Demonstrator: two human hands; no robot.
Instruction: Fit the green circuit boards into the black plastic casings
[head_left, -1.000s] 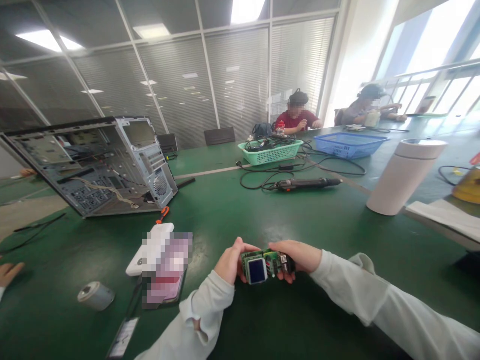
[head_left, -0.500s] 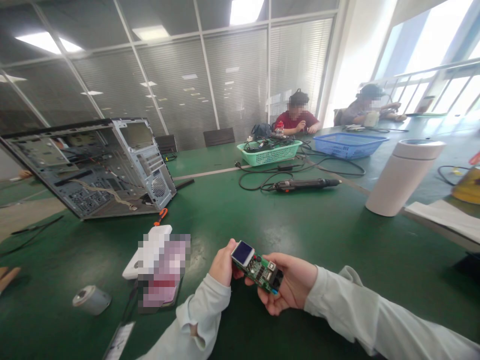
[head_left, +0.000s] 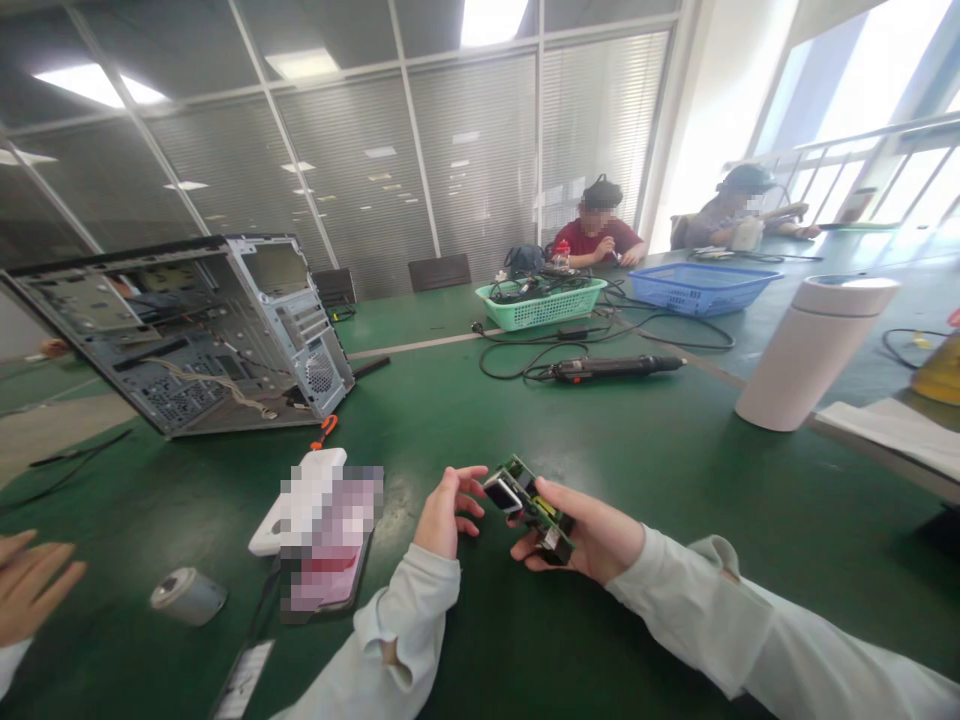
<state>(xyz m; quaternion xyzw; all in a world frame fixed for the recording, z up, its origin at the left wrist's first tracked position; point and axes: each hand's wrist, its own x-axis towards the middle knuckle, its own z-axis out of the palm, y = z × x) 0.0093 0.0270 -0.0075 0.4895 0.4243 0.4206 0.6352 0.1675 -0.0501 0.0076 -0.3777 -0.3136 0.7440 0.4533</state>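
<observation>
Now my right hand (head_left: 592, 540) alone grips the tilted circuit board (head_left: 529, 505), my left hand (head_left: 444, 512) having let go, fingers spread beside it.

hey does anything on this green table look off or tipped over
The open computer case sits tilted, its far end raised, with loose wires showing inside. A small grey roll lies on its side. The circuit board in the right hand looks intact.

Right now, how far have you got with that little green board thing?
The circuit board is off the table, gripped in my right hand. My left hand is open beside its small screen. The open computer case lies untouched, and nothing is fitted yet.
</observation>
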